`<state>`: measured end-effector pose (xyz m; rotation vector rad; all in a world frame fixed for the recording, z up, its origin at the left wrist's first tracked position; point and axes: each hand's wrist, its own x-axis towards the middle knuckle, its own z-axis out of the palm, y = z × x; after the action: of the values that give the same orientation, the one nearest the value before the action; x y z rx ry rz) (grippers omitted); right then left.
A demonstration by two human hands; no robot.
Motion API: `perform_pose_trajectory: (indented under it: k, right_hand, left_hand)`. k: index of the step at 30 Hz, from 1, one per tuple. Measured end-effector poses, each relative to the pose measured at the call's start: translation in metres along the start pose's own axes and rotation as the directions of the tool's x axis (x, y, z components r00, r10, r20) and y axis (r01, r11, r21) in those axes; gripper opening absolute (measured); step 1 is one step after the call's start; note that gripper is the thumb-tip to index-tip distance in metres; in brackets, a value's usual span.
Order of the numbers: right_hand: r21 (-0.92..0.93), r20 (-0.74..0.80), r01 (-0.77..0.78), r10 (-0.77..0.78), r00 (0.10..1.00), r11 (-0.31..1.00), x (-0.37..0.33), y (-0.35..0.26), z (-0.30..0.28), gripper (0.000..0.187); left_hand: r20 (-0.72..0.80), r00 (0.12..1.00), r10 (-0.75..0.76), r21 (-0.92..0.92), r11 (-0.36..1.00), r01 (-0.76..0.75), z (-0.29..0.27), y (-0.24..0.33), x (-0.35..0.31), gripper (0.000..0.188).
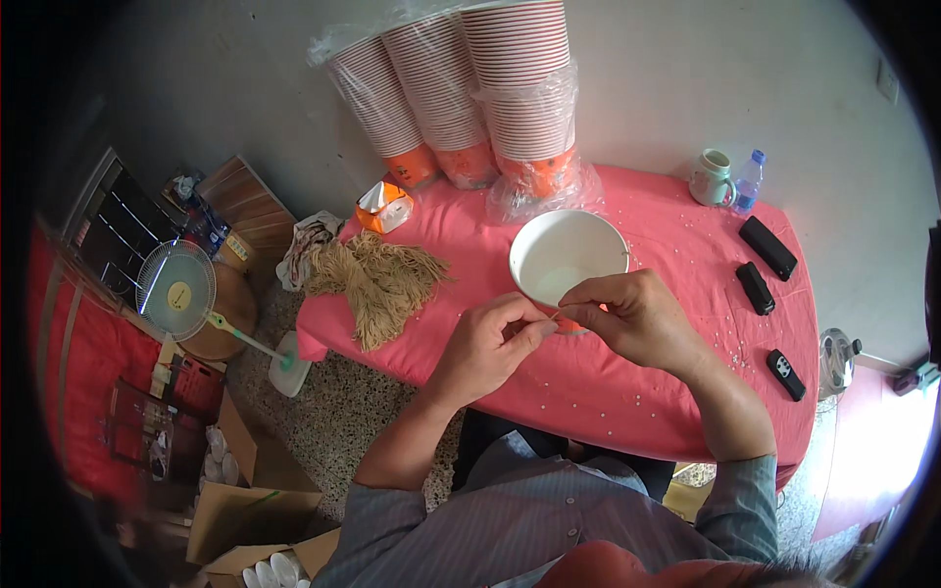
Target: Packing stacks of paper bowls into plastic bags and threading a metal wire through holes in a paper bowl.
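Both of my hands meet in front of a white-walled paper tub (534, 243) with an orange outside, standing on the table. My left hand (487, 350) is closed, with thumb and forefinger pinched together. Opposite it, the fingers of my right hand (632, 312) are pinched too, over the tub's near rim. Between the fingertips runs a thin, pale strand (555, 316), too small to make out well. A heap of tan, string-like strands (377, 284) lies on the table to the left of my hands. Inside, the tub shows only its pale wall and bottom.
A pink cloth (627, 412) covers the table, dotted with small white specks. Tall stacks of paper tubs (524, 88) stand behind, beside an orange tissue pack (384, 208). At right are a mug (710, 181), a bottle (749, 182) and dark objects (767, 248). Cardboard boxes (250, 510) sit lower left.
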<state>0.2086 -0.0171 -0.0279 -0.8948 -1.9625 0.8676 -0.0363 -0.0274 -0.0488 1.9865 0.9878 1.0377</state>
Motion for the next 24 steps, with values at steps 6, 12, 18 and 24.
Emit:
perform_pose_trajectory:
  k: [6, 12, 18, 24]
  right_hand:
    - [-0.041, 0.047, -0.083, 0.085, 0.995, 0.996, 0.002, -0.003, -0.007, 0.015]
    - [-0.141, 0.029, 0.014, -0.01, 1.0, 0.99, 0.004, -0.012, -0.005, 0.021]
    - [-0.175, -0.037, 0.212, -0.221, 0.975, 0.961, 0.002, 0.011, -0.001, 0.016]
    - [-0.197, -0.067, 0.211, -0.228, 0.971, 0.957, 0.003, 0.011, 0.002, 0.013]
  left_hand:
    - [-0.077, 0.958, 0.278, 0.275, 0.929, -0.247, 0.004, 0.008, 0.005, 0.008]
    - [-0.022, 0.936, 0.351, 0.369, 0.873, -0.319, -0.003, 0.009, 0.012, 0.011]
    - [0.032, 0.964, 0.265, 0.352, 0.9, -0.259, -0.009, 0.018, 0.016, 0.012]
    - [0.044, 0.97, 0.241, 0.286, 0.927, -0.243, -0.009, 0.016, 0.017, 0.009]
